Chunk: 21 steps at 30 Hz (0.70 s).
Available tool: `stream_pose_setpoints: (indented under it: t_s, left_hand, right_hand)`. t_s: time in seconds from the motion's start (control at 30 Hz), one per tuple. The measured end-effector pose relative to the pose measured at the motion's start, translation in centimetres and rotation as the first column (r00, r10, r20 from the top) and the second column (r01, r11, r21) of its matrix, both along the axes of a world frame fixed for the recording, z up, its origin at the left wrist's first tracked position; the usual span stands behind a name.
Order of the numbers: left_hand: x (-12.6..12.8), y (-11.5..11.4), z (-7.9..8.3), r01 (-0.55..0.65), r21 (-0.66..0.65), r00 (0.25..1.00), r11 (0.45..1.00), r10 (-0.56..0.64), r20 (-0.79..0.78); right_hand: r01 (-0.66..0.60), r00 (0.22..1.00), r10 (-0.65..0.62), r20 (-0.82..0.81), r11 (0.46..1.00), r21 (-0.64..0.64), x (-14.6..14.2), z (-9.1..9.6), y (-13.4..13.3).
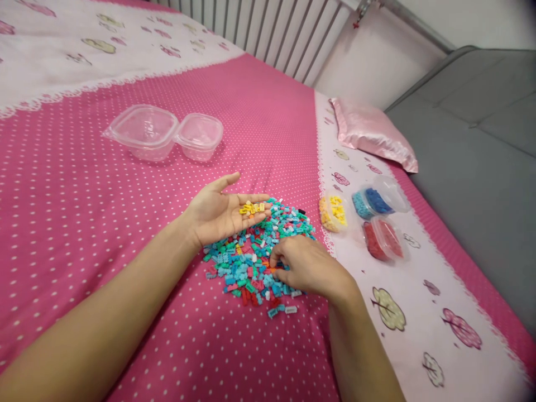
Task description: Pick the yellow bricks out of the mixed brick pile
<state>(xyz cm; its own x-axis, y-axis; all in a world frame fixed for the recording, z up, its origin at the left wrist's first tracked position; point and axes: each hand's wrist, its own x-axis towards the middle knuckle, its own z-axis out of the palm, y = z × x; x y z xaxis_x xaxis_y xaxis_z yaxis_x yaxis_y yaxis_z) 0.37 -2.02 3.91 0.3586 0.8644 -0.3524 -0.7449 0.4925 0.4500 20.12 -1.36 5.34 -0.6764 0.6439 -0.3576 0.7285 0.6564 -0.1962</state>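
Note:
My left hand (221,215) lies palm up over the left edge of the pile, its fingers stretched out. Several small yellow building bricks (252,209) rest on those fingers. With fingers curled and tips down among the bricks, my right hand (307,265) reaches into the heap of mixed building bricks (238,268). Orange and red pieces show beside its fingertips; whatever is between them is hidden. Turquoise, green, pink, white and red bricks make up most of the heap, which is spread on a pink dotted bedsheet (167,335).
Two clear plastic containers, a larger one (144,134) and a smaller one (199,137), stand at the back left. On the right are containers of yellow bricks (334,214), blue bricks (374,201) and red bricks (382,239). Beyond lie a pink pillow (372,131) and a grey headboard (473,128).

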Motion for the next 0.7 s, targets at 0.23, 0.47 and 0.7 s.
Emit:
stream_pose_setpoints:
  t_s: [0.23,0.47,0.7]
  left_hand:
    - [-0.6,0.3,-0.6,0.075,0.065,0.996,0.995,-0.078,0.041]
    - [-0.5,0.2,-0.4,0.048,0.039,0.998,0.998,-0.049,0.034]
    - [-0.4,0.0,0.1,-0.003,0.005,1.000,1.000,0.003,0.013]
  right_hand:
    - [0.006,1.000,-0.006,-0.003,1.000,0.029,-0.2,0.2,0.0]
    - [0.059,0.996,-0.055,-0.073,0.997,0.057,0.2,0.6,0.5]
    - [0.139,0.967,-0.119,-0.225,0.987,0.077,1.0,0.9,1.3]
